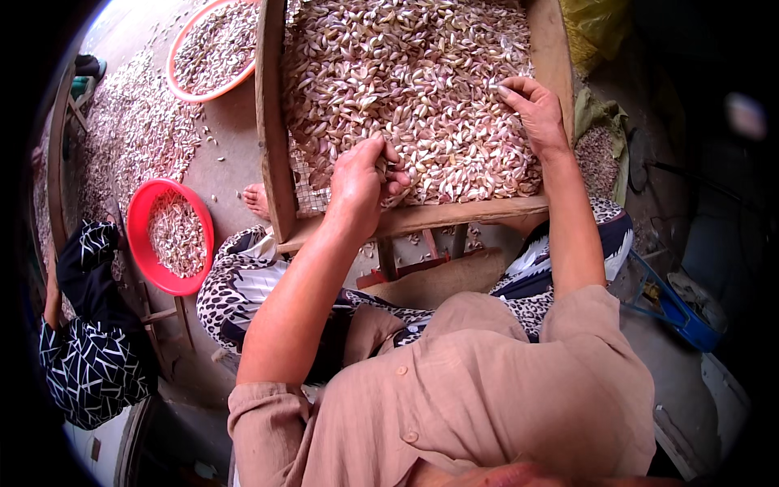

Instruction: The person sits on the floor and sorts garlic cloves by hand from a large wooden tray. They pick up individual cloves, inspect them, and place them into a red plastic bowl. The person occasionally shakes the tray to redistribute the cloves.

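A wooden-framed tray (pixel 271 122) with a wire mesh bottom (pixel 313 198) lies before me, spread with loose garlic cloves (pixel 414 79). At its near left part, my left hand (pixel 368 176) is curled over the cloves, and something pale like a clove shows between its fingers. My right hand (pixel 538 115) reaches over the right side of the tray. Its thumb and forefinger come together just above the cloves; whether they pinch one is too small to tell. Bare mesh shows left of my left hand, at the near left corner.
A red basin (pixel 210 243) and an orange-rimmed basin (pixel 173 67) hold cloves on the left. More cloves are heaped on the floor (pixel 140 122). Another person (pixel 97 359) sits at far left by a wooden frame (pixel 58 164). A sack (pixel 621 146) of cloves stands right of the tray.
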Demonstrator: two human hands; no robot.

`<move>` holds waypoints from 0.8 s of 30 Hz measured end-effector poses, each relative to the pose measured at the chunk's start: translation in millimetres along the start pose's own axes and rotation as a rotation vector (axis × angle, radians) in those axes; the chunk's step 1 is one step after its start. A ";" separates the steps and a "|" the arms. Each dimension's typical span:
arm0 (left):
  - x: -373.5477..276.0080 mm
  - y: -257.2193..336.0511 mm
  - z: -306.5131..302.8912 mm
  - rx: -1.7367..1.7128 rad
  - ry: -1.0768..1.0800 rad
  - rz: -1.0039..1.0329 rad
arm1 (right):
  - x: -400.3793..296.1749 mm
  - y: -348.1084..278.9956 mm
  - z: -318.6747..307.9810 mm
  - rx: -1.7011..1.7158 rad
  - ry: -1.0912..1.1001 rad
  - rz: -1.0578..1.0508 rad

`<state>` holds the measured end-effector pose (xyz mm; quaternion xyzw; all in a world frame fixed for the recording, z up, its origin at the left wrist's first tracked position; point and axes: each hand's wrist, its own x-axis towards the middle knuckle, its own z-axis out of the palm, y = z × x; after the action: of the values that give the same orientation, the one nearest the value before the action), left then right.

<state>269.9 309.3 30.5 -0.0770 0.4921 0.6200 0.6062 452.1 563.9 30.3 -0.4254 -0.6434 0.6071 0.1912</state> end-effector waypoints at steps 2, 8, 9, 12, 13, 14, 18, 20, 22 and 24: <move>-0.4 0.9 1.6 0.009 0.004 -0.007 | -7.1 -3.7 5.5 0.044 -0.030 0.033; 0.9 -2.6 0.9 0.045 0.006 -0.014 | -46.9 -27.6 55.8 0.111 -0.176 0.006; 2.0 -4.5 0.5 0.057 0.001 -0.021 | -57.6 -33.7 68.1 0.153 -0.213 0.005; 0.1 -1.9 3.8 0.023 -0.006 -0.075 | -86.2 -52.6 104.0 0.024 -0.333 -0.069; 0.6 -2.8 3.0 -0.017 -0.011 -0.087 | -90.9 -63.5 110.5 -0.096 -0.395 -0.121; 0.6 -3.4 1.8 -0.046 -0.023 -0.090 | -89.3 -63.8 111.3 -0.208 -0.390 -0.189; -2.4 0.3 6.1 0.024 0.022 -0.083 | -66.7 -45.0 90.0 -0.496 -0.143 -0.281; -7.3 3.8 12.0 0.119 -0.041 -0.097 | -55.5 -29.9 72.1 -0.540 -0.055 -0.242; -14.2 2.4 17.5 0.167 -0.101 -0.047 | -46.1 -17.9 65.3 -0.573 -0.020 -0.258; -15.3 -3.3 15.7 0.258 -0.210 0.003 | -39.4 -10.2 66.5 -0.571 -0.030 -0.262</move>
<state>284.3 309.2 47.3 0.0675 0.5018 0.5572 0.6582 420.5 493.1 37.9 -0.3661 -0.8399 0.3785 0.1311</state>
